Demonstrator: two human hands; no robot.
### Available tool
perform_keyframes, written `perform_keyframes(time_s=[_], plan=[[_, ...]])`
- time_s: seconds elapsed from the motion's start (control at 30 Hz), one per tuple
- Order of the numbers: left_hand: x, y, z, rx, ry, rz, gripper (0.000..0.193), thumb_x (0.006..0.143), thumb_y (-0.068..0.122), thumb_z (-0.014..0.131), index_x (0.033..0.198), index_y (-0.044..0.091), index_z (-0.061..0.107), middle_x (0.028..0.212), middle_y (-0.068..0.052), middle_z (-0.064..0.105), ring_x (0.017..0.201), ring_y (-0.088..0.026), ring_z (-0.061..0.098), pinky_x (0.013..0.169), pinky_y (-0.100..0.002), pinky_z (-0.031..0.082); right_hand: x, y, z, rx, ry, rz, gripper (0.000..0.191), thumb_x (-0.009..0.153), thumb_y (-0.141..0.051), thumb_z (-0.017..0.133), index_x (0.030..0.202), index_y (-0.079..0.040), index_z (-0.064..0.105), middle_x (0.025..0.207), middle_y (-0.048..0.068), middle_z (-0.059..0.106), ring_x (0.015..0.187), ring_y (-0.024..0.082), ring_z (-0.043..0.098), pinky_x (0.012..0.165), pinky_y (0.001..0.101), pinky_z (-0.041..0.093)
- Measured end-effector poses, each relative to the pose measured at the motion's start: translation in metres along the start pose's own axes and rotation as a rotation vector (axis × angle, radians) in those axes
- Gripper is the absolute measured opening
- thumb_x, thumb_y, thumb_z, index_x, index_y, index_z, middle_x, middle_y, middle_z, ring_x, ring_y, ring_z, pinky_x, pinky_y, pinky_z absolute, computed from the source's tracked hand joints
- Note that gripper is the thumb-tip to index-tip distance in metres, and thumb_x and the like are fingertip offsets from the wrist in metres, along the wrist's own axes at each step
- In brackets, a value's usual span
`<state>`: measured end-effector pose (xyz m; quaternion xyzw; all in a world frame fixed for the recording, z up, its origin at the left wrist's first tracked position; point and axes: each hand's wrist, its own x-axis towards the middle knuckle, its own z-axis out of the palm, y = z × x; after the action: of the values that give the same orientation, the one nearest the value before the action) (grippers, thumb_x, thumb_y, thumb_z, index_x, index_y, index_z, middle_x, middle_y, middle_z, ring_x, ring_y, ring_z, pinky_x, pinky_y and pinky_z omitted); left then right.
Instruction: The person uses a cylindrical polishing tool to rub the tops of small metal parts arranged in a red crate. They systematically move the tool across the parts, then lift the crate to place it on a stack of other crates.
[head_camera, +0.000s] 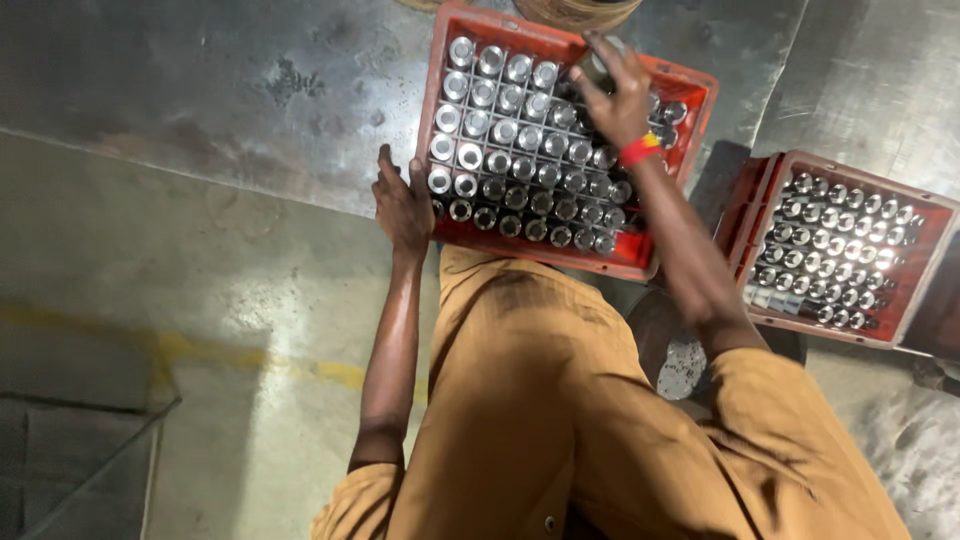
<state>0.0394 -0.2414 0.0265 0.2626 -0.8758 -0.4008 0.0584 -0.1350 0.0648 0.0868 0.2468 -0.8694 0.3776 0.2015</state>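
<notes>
Left hand (403, 205) on red crate (690, 85); right hand (615, 90) over cylinders (520, 150)

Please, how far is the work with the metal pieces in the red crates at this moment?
Done: the red crate in front is nearly full of shiny metal cylinders, and the second red crate on the right is filled too. In hand: the right hand holds a dark piece at the front crate's far corner, while the left hand steadies its side. Left: apparently only a few cells around that corner, though the hand hides them.
</notes>
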Motion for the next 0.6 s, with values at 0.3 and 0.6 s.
perform_keyframes(time_s=[0.3,0.6], plan=[[0.006,0.006,-0.002,0.032,-0.024,-0.013,0.061,0.106,0.049,0.048,0.15,0.007,0.041,0.13,-0.028,0.063,0.112,-0.048,0.059,0.091,-0.057,0.05,-0.026,0.012,-0.022,0.047,0.09,0.211,0.034,0.097,-0.019,0.081,0.125,-0.004,0.069,0.12,0.016,0.072,0.113,0.031,0.068,0.101,0.0483,0.053],[0.006,0.011,-0.004,-0.061,0.06,0.08,0.056,0.108,0.042,0.048,0.146,0.001,0.044,0.125,-0.03,0.064,0.107,-0.049,0.06,0.09,-0.056,0.05,0.028,-0.024,0.032,0.042,-0.022,0.014,0.035,0.098,-0.02,0.081,0.127,-0.003,0.071,0.122,0.017,0.073,0.112,0.033,0.071,0.1,0.0471,0.058]])
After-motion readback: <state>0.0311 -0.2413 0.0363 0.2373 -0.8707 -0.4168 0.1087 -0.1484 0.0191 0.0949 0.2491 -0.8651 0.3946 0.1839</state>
